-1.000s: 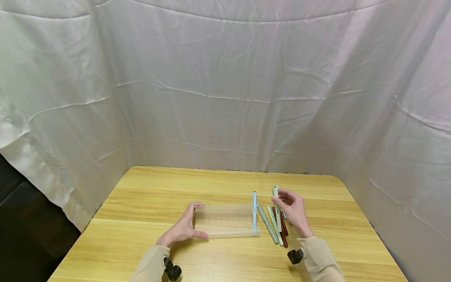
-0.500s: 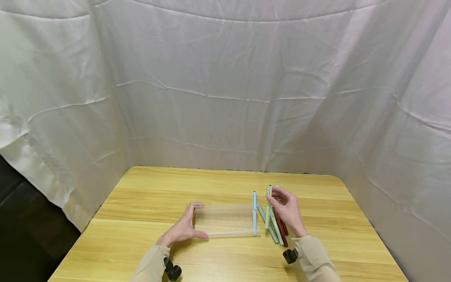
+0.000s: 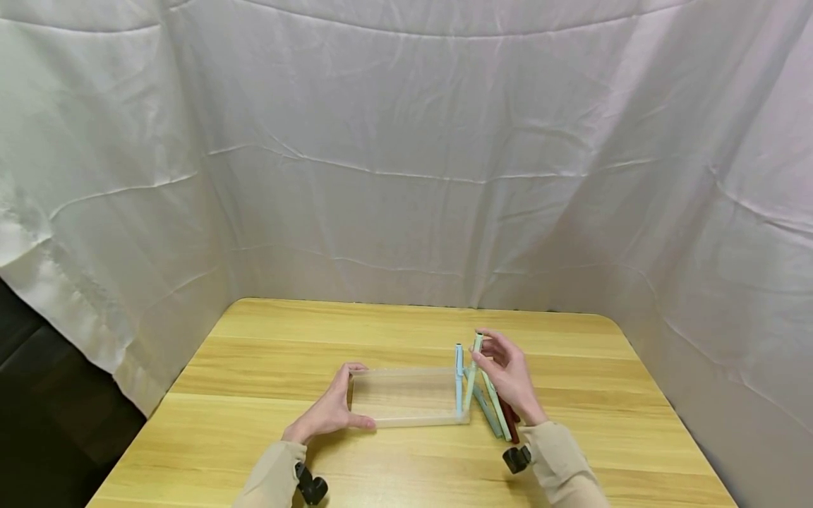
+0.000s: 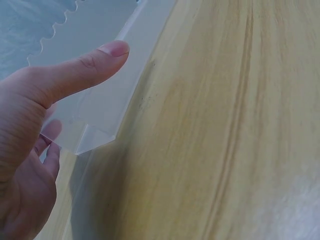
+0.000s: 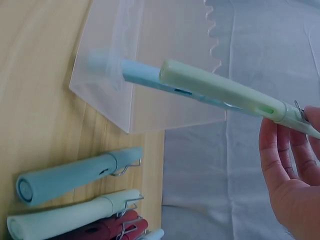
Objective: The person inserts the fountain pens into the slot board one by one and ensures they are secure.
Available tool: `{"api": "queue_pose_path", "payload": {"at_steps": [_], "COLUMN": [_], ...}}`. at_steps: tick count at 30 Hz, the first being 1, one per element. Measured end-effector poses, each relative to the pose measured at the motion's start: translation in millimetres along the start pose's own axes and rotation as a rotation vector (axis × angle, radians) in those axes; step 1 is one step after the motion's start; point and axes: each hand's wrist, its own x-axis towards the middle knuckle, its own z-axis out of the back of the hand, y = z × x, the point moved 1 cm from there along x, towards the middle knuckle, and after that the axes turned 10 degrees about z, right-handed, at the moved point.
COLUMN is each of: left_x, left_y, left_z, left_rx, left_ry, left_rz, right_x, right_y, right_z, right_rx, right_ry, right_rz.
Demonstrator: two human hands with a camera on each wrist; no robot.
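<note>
My left hand (image 3: 332, 409) grips the left end of a clear plastic pen rack (image 3: 406, 423), thumb on its near wall. In the left wrist view the rack (image 4: 100, 112) has a scalloped upper edge. A light blue pen (image 3: 459, 381) lies across the rack's right end. Just right of it my right hand (image 3: 506, 374) pinches a pale green pen (image 3: 473, 377) near its clip. The right wrist view puts the held pen (image 5: 215, 90) tilted, overlapping the light blue pen (image 5: 145, 75), its lower end in front of the rack's open side.
Beside the rack's right end lie a grey-blue pen (image 5: 65, 175), another pale green pen (image 5: 65, 215) and dark red pens (image 5: 100, 229), close together on the wooden table (image 3: 286, 353). Another light blue pen (image 5: 154, 234) peeks out behind them. A pale curtain (image 3: 406, 176) surrounds the table.
My right hand has carried the pale green pen leftward from above the loose pens to the rack's right end. The left hand and the rack have stayed in place.
</note>
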Motion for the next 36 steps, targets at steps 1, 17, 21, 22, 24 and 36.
{"api": "queue_pose_path", "payload": {"at_steps": [1, 17, 21, 22, 24, 36], "left_x": [-0.2, -2.2, -1.6, -1.6, -1.3, -1.7], "left_y": [0.0, -1.4, -0.4, -0.3, 0.1, 0.2], "left_z": [0.0, 0.1, 0.7, 0.8, 0.9, 1.0], "left_rx": [0.004, 0.008, 0.010, 0.008, 0.007, -0.002], "left_ry": [-0.003, -0.010, -0.008, -0.007, -0.005, 0.000], "left_rz": [-0.001, 0.003, -0.006, -0.007, -0.008, -0.007], "right_x": [0.5, -2.2, -5.4, -6.1, -7.5, -11.0], "right_y": [-0.3, -10.7, -10.9, -11.1, -11.4, -12.6], "right_z": [-0.9, -14.8, -17.6, -18.1, -18.8, -25.3], "right_rx": [0.009, 0.028, -0.031, -0.043, -0.067, -0.138], "right_ry": [0.007, 0.038, 0.048, 0.051, 0.055, 0.056], "right_rz": [0.015, 0.096, 0.114, 0.114, 0.117, 0.196]}}
